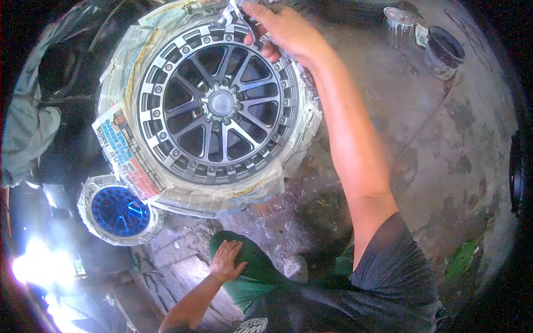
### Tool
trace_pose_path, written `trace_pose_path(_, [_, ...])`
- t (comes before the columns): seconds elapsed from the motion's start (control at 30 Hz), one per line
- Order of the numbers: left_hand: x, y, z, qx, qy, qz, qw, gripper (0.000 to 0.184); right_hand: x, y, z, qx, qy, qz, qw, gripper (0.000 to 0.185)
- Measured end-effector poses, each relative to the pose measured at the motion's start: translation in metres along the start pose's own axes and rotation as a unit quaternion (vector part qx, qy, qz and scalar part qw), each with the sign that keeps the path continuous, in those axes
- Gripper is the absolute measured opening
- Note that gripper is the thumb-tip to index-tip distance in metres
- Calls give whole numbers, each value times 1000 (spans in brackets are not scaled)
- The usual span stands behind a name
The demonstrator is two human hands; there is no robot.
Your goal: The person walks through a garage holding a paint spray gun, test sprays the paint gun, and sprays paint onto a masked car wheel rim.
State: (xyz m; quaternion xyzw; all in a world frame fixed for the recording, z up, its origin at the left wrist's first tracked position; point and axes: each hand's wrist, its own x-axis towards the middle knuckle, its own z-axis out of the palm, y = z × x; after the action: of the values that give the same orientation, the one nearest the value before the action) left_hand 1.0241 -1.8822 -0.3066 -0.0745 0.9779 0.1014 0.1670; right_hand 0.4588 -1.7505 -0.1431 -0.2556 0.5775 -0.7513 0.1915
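Observation:
My right hand (286,30) is wrapped around a silver spray gun (233,15) at the top of the view, over the upper right rim of a wheel. The wheel (222,102) is grey and silver, with several spokes and bolts around its rim. Newspaper and tape form a masking sheet (125,147) all around it, covering the tire. Part of the gun is hidden by my fingers. My left hand (226,260) lies flat on my green-clad knee, fingers stretched out, holding nothing.
A second, masked wheel (121,212) with a blue look stands at the lower left. A dark bucket (444,53) and a paint-dripped can (398,18) are at the upper right. A green leaf (462,258) lies on the stained concrete floor (422,166). Grey cloth (36,139) hangs at left.

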Motion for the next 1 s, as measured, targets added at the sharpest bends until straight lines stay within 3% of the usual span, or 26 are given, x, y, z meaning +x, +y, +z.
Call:
trace_pose_path(0.23, [-6, -2, 2, -17, -18, -19, 1000, 77, 7, 3, 2, -23, 7, 10, 1000, 56])
trace_pose_path(0.33, [-8, 0, 2, -11, -14, -19, 1000, 76, 5, 4, 4, -51, 15, -1, 999, 57])
trace_pose_path(0.43, [-8, -1, 3, -8, 2, -5, 1000, 75, -3, -5, 8, 10, 4, 20, 1000, 60])
trace_pose_path(0.63, [-8, -1, 2, -1, 19, 9, 1000, 73, -1, -8, 10, -6, -62, 16, 998, 64])
trace_pose_path(1.0, [-11, -2, 4, -4, 13, 0, 1000, 73, 3, -1, 28, 27, -91, -10, 995, 58])
